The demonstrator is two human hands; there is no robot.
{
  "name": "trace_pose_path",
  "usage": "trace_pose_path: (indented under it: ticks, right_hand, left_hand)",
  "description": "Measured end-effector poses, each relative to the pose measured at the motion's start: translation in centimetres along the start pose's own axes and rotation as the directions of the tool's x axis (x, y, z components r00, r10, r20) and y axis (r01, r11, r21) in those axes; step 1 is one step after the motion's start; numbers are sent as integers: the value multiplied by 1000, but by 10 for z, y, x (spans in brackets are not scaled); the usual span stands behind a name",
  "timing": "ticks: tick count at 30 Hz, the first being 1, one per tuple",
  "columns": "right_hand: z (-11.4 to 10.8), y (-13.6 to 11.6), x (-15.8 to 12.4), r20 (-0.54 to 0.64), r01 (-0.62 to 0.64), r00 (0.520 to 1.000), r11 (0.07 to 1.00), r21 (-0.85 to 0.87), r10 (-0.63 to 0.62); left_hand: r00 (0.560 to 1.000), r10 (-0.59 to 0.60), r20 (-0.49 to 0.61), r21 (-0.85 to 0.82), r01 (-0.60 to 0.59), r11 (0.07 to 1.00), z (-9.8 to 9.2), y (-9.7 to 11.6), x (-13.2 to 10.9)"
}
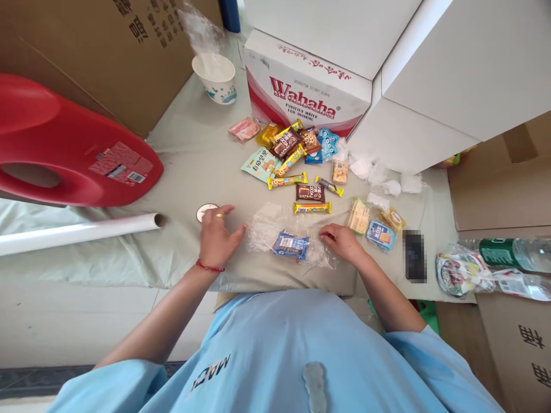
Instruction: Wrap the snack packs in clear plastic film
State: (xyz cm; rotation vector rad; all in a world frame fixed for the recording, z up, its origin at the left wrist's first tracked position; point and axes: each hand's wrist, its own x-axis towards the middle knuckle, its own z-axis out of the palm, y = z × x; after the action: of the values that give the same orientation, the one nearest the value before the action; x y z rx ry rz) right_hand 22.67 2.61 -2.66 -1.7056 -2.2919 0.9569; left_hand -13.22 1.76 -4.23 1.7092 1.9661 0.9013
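2 bare hands: the left hand (217, 235) and right hand (343, 242) flank a clear bag (260, 229), a stance that probably leaves both ends within reach.
Left hand: thumb and fingers spread wide, apparently gripping nothing; the thumb tip is just beside the bag, and the fingers partly cover a round disc (205, 213).
Right hand: fingers curled narrow at the bag's right edge; whether they pinch the film, I cannot tell.
Clear bag: flat on the cloth-covered table (176, 172), before the torso, where both hands presumably meet most easily.
Blue packet (291, 245): 1 item, between the hands; whether inside or under the film, I cannot tell.
Snack heap (286, 146): piled before the Wahaha carton (307, 86), which likely acts as a backstop.
Blue-and-white pack (381, 235): near the right forearm among other packs, seemingly a group apart from the heap.
Paper cup (219, 89): upright, clear film rising from its mouth, perhaps stowed there against sliding about.
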Motion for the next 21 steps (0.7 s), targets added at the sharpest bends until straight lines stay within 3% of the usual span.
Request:
trace_pose_path:
  ticks: [2, 4, 5, 7, 10, 13, 17, 21]
  right_hand:
    - [1, 1, -5, -49, -32, 998, 999, 29, 34]
    - [-4, 3, -14, -126, -76, 988, 991, 112, 90]
    - [-8, 5, -19, -152, -106, 979, 980, 171, 132]
    - [-14, 13, -30, -155, -170, 962, 941, 293, 223]
    - [-14, 28, -49, -126, -209, 955, 910, 358, 269]
    - [-1, 33, -68, -147, -76, 982, 962, 262, 118]
    - [24, 27, -82, -97, 195, 977, 978, 68, -188]
    - [36, 29, -81, -141, 236, 960, 970, -51, -241]
  left_hand:
    - [973, 74, -220, 61, -62, 996, -9, 9, -10]
    - [924, 223, -310, 88, -206, 975, -19, 23, -23]
    - [905, 320, -279, 66, -314, 947, -21, 32, -31]
    - [856, 505, -113, -42, -512, 858, -18, 48, -44]
    - [757, 650, 67, -139, -638, 757, 3, 63, -56]
    - [714, 688, 131, -105, -680, 726, 30, 67, -58]
    - [712, 672, 202, -53, -677, 734, 51, 65, -54]
    - [712, 650, 265, -37, -666, 745, 57, 64, -54]
